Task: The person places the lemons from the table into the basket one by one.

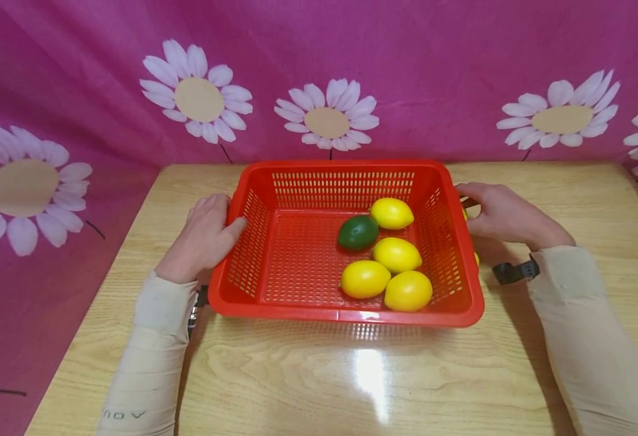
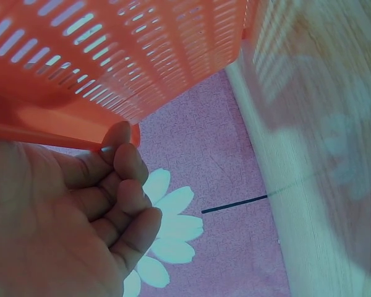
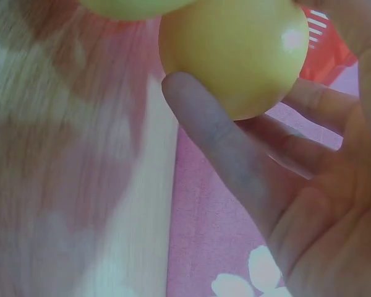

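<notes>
A red slotted plastic basket (image 1: pixel 297 315) stands on the table in the head view. Inside it lie several yellow lemons (image 1: pixel 397 255) and one dark green, lemon-shaped fruit (image 1: pixel 358 232), mostly toward the right half. My left hand (image 1: pixel 201 236) grips the basket's left rim, thumb over the top and fingers curled under the outside. Outside the right wall, my right hand (image 1: pixel 506 212) holds a lemon (image 3: pixel 235 55), its fingers round the fruit in the right wrist view. The basket wall hides most of that lemon from the head camera. A second yellow fruit (image 3: pixel 136 6) is close beside it.
The wooden table (image 1: pixel 319 381) runs back to a magenta cloth (image 1: pixel 422 54) printed with white daisies, which also hangs along the left side. A dark wrist strap (image 1: pixel 515 271) is on the right forearm, over the table.
</notes>
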Tool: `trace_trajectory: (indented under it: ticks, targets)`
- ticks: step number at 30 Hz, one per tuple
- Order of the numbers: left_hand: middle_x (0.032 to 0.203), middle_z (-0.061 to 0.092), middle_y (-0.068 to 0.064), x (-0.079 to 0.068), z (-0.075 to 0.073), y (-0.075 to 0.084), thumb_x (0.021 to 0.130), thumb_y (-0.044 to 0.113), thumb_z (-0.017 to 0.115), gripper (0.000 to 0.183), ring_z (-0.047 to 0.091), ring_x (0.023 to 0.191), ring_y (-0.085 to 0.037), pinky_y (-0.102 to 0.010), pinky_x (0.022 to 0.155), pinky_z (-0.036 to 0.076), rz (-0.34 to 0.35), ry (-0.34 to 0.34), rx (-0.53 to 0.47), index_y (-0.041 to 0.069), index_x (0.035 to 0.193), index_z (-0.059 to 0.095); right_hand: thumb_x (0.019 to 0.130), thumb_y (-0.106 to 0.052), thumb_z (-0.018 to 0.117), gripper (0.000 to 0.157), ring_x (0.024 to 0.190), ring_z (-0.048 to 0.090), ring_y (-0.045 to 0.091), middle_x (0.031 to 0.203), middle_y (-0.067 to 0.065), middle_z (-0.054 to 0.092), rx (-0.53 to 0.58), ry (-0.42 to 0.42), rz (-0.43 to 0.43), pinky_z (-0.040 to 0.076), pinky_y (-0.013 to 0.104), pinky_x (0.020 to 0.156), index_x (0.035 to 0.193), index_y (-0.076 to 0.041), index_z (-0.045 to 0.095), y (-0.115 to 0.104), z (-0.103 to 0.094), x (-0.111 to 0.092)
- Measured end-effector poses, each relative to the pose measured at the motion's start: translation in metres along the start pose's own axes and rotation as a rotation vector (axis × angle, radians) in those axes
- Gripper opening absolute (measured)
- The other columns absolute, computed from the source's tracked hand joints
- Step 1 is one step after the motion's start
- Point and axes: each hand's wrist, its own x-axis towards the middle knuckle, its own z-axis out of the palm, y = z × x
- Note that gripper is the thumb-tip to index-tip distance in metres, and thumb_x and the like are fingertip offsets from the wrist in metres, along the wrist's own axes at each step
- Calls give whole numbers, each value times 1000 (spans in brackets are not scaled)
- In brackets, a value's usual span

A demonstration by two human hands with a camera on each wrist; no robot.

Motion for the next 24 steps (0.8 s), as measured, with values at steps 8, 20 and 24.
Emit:
trace_trajectory:
  ticks: [8, 20, 24]
  targets:
    - [99, 55, -14, 0, 0, 1, 100, 27, 45, 32, 45, 101, -31, -42, 88, 32, 5, 11, 28, 0, 112, 55, 82, -42, 86, 71, 123, 58, 38, 136, 15, 66, -38, 48, 58, 50, 64, 100, 141, -15, 59, -2, -7, -3]
    - [98, 55, -14, 0, 0, 0, 100, 28, 44, 32, 45, 100, -31, -41, 85, 30, 10, 18, 32, 0, 111, 55, 84, -37, 84, 69, 120, 57, 40, 134, 18, 65, -68, 126, 69, 52, 65, 98, 142, -10, 57, -3, -14, -11]
    - [99, 55, -14, 0, 0, 1, 100, 28, 44, 32, 45, 101, -31, -41, 86, 31, 6, 13, 27, 0, 112, 55, 85, -29, 84, 65, 119, 58, 41, 131, 19, 65, -71, 161, 51, 52, 65, 96, 141, -8, 58, -2, -17, -14]
